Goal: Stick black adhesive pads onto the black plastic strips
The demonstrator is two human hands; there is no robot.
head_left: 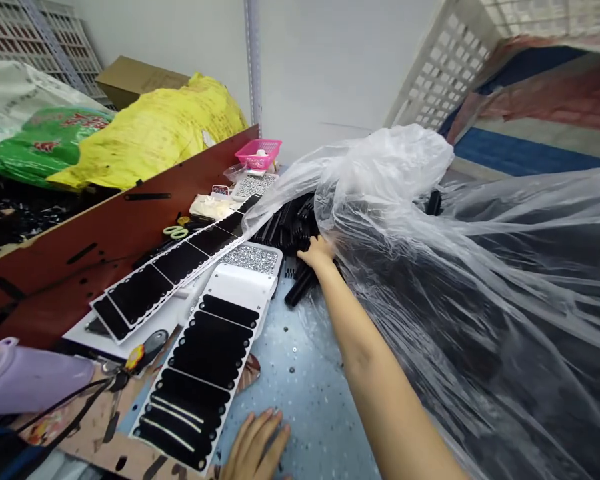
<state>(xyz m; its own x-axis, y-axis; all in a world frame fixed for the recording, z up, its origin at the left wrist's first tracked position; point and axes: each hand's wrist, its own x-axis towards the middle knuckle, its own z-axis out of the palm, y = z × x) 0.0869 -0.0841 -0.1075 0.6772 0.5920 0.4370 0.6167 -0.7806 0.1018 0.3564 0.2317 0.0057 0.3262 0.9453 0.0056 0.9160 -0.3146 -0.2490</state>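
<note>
Currently: right hand (317, 252) at black bars (285, 230) on the worktop (300, 400), fingertips lost under clear plastic sheet (390, 200), grip unclear | left hand (253, 447) lies open, released | bars look stiff, light; best taken by exposed ends

Small workshop — steel shelving (253, 60), sacks (150, 133), carded goods (205, 373)

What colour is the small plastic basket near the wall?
Bright pink; the plastic basket shows best in the head view.
</note>
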